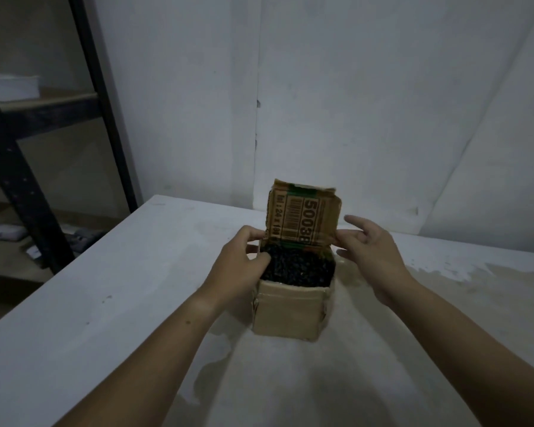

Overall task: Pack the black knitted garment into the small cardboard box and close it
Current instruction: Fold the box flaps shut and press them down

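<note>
Left grip [241,263] pinches the flap [304,217] edge above the garment [299,269]; right grip [370,251] wide beside the box [290,312].

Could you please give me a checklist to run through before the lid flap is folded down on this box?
1. Black knitted garment inside small cardboard box: ok, it fills the opening.
2. Garment below the rim: cannot tell, it looks about level.
3. Lid flap free to fold: ok, upright at the back.
4. Left hand clear of the opening: not ok, fingers touch the garment.
5. Right hand gripping the flap: cannot tell, open fingers beside its right edge.
6. Box flat on table: ok.
</note>
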